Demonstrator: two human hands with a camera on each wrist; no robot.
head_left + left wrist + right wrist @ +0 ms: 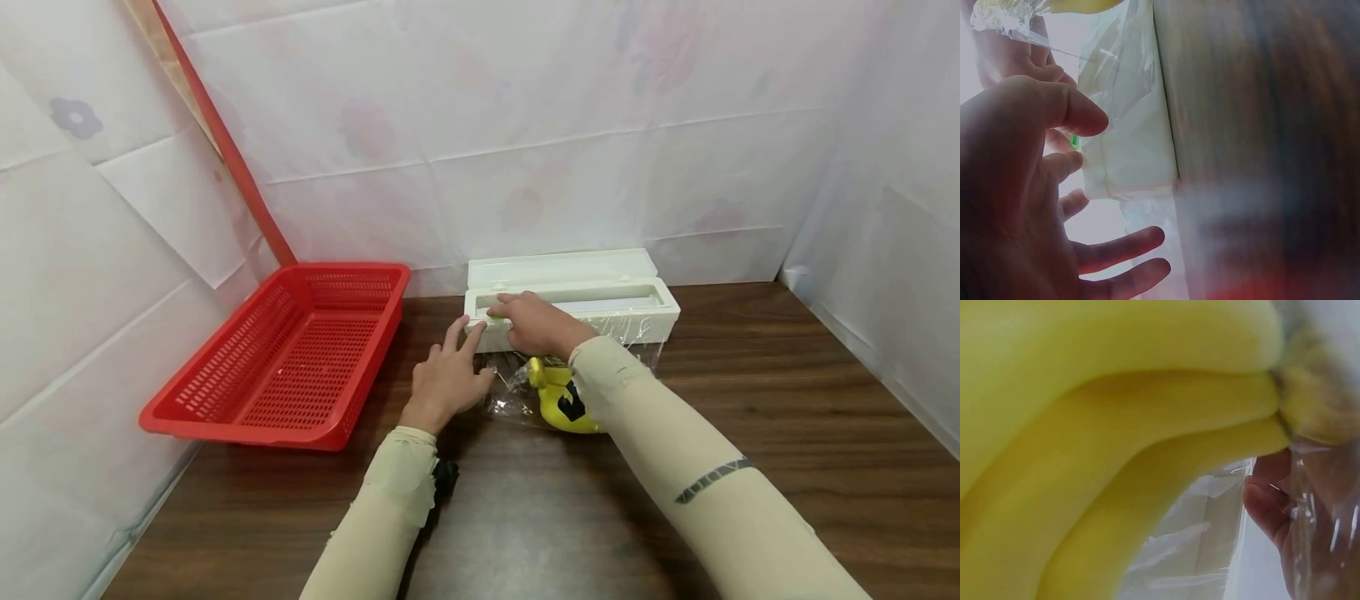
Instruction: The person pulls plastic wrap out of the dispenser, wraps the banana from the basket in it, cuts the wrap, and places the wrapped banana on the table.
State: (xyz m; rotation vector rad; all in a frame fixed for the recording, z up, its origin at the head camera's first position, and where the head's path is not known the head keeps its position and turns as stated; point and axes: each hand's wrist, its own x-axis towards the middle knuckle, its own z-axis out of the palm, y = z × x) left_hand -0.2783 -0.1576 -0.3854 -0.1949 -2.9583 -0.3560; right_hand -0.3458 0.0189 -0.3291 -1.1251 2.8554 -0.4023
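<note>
A white cling film box (652, 325) stands at the back of the table with its lid raised, its roll partly visible inside. At its left front edge my right hand (542, 323) pinches a small green slide cutter (495, 316), mostly covered by the fingers. My left hand (447, 379) has its fingers spread, with fingertips at the box's left front corner. Clear cling film (506, 407) stretches from the box over the table in front. On it lies a bunch of yellow bananas (557, 398) with a dark patch, partly behind the right forearm; the bananas fill the right wrist view.
To the left sits a red perforated plastic basket (367, 375). White patterned sheeting (525, 125) hangs behind the brown wooden table (750, 367) and on both sides. A red strip (232, 150) runs up the left corner. Something dark (446, 477) shows beside the left wrist.
</note>
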